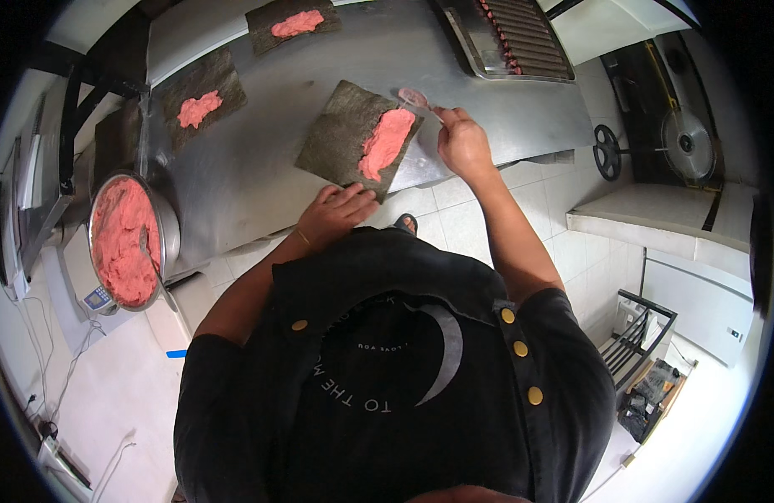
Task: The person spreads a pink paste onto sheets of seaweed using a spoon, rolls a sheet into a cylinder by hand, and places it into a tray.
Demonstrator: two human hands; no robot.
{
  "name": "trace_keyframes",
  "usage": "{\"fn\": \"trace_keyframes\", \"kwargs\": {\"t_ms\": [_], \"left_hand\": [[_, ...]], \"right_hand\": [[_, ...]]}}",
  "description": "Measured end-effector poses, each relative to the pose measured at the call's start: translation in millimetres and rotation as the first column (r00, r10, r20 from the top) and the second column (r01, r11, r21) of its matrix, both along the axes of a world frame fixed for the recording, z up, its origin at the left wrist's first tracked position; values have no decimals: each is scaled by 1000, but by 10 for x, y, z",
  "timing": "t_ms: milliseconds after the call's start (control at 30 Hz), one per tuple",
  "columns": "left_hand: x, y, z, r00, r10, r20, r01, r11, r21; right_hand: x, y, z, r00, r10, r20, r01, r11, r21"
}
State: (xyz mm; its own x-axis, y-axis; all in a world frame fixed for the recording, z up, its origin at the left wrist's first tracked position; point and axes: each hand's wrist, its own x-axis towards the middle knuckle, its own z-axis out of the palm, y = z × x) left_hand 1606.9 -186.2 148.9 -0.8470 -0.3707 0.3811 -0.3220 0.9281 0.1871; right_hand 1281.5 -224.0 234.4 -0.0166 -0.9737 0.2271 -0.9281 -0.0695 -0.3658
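Observation:
In front of me a dark green seaweed sheet (pixel 338 130) lies askew on the metal table, at its near edge. A long strip of pink paste (pixel 387 144) covers the right part of it. My left hand (pixel 338 210) rests with fingers stretched out on the sheet's near corner. My right hand (pixel 464 144) is closed round the handle of a spoon (pixel 414 98). The spoon's bowl, smeared with pink, is just beyond the sheet's far right corner. Two more seaweed sheets, one at the left (pixel 223 80) and one farther off (pixel 265 33), each carry a lump of paste.
A large metal bowl (pixel 172 230) of pink paste stands left of the table, a utensil handle sticking out. At the far right of the table (pixel 261 180) is a metal tray (pixel 455 38) with dark rolls (pixel 533 38) in a row. A handwheel machine (pixel 606 151) stands at the right.

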Motion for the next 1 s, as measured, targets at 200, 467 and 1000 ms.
{"fn": "trace_keyframes", "kwargs": {"t_ms": [200,467,1000], "left_hand": [[-192,-678,291,961,190,-201,-127,948,291],[-245,-1226,80,929,227,293,-283,944,168],[-228,-761,163,828,395,398,-482,864,147]], "right_hand": [[-64,18,204,976,187,114,-204,966,157],[108,102,129,905,424,-34,-378,838,393],[-15,310,623,877,432,-212,-351,875,333]]}}
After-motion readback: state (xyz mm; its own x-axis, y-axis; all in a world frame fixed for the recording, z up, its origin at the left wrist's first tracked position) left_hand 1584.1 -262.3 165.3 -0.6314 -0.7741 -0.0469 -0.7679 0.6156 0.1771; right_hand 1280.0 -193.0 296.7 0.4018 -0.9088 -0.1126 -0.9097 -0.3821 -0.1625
